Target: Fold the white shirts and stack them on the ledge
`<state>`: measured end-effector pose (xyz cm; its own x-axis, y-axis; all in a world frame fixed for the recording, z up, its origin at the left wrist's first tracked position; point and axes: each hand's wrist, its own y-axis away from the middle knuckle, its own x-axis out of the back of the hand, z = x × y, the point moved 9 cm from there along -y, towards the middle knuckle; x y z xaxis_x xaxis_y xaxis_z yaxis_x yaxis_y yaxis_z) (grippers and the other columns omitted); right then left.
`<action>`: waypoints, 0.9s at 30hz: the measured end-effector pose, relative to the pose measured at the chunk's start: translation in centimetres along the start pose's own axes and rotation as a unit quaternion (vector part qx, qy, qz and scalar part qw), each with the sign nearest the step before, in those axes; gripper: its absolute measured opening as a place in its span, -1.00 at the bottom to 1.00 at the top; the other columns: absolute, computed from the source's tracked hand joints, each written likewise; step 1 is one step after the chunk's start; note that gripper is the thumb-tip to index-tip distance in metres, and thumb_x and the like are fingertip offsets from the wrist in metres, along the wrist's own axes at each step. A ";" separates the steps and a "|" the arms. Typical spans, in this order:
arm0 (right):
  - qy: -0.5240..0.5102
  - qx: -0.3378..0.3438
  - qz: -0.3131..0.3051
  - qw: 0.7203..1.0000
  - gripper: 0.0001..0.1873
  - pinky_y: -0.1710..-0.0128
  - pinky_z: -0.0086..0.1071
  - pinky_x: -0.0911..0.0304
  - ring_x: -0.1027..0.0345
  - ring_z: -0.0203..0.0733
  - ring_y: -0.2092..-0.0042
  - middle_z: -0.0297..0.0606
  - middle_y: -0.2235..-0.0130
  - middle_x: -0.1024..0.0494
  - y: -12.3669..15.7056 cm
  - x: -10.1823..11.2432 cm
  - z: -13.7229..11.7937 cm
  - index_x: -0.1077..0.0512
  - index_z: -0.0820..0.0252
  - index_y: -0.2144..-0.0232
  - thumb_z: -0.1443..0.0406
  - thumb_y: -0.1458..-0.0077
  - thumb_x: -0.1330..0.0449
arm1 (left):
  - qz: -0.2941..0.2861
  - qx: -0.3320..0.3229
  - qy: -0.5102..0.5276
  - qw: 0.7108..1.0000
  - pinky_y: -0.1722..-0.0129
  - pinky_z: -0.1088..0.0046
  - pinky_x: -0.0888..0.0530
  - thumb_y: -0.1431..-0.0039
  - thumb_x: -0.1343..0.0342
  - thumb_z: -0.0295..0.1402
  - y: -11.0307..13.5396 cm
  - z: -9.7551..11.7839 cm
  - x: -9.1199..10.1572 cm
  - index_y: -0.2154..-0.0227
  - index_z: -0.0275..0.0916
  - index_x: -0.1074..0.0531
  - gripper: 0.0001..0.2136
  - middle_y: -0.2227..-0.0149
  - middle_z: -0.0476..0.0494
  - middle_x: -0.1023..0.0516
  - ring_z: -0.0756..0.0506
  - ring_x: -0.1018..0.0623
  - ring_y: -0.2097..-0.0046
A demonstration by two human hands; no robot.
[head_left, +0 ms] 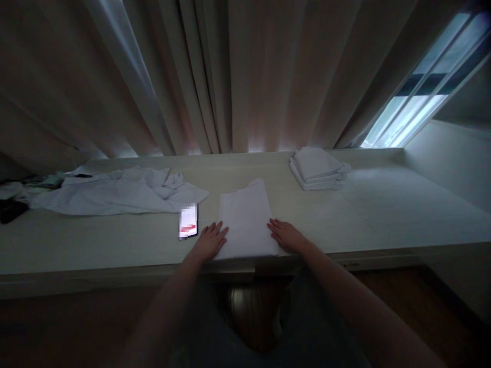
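A white folded cloth (247, 222) lies flat in front of me, its near edge along the front of the pale ledge (326, 225). My left hand (210, 241) rests at the cloth's left side, fingers spread and reaching onto its edge. On the opposite side, my right hand (286, 235) lies with fingers stretched out, the tips touching the cloth's right edge. Neither hand grips anything. Just left of my left hand is a phone (187, 221) with a lit, partly blurred screen.
A stack of folded white cloths (316, 168) sits at the back right. Loose white fabric (123, 191) spreads over the left side, with dark items (11, 209) at its far end. Long curtains (268, 76) hang behind the ledge; a window (418, 97) shows at right.
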<state>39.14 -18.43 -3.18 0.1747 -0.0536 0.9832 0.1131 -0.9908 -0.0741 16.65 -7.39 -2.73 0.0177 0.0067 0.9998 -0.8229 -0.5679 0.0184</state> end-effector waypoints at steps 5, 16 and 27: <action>0.007 0.029 0.003 1.000 -0.43 -0.12 -0.14 0.02 0.11 -0.14 -0.21 -0.19 -0.21 -0.04 1.2 0.5 0.9 -0.10 0.13 -0.14 0.45 -0.06 0.07 | 0.010 -0.012 -0.020 1.000 -0.11 0.17 -0.11 -0.10 0.18 -0.56 1.7 -1.6 0.6 -0.16 -0.04 -0.04 -0.46 -0.22 -0.16 -0.05 -0.16 -0.09 -0.21; -0.016 0.051 -0.004 0.999 -0.36 -0.10 -0.14 0.02 0.03 -0.11 -0.18 -0.14 -0.20 -0.07 1.0 -0.1 -0.8 -0.12 0.15 -0.14 0.38 0.05 -0.03 | -0.037 -0.028 0.016 0.999 -0.09 0.14 -0.15 0.00 0.05 -0.61 1.3 -0.8 -0.2 -0.14 0.01 -0.07 -0.38 -0.22 -0.17 -0.03 -0.21 -0.09 -0.21; -0.096 0.018 -0.009 0.995 -0.56 -0.13 -0.14 0.07 -0.06 -0.11 -0.14 -0.14 -0.10 -0.27 0.5 1.4 -1.0 -0.32 0.18 0.00 0.32 -0.05 0.03 | -0.046 0.011 0.201 0.978 -0.10 0.28 -0.18 0.00 0.02 -0.45 1.0 -1.1 1.8 0.07 -0.17 -0.38 -0.63 -0.11 -0.17 -0.27 -0.12 -0.26 -0.13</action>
<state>38.48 -19.16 -1.71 0.3559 -0.0081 0.9345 0.1520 -0.9861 -0.0664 15.30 -7.06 -0.87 -0.1373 0.3800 0.9147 -0.8162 -0.5666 0.1128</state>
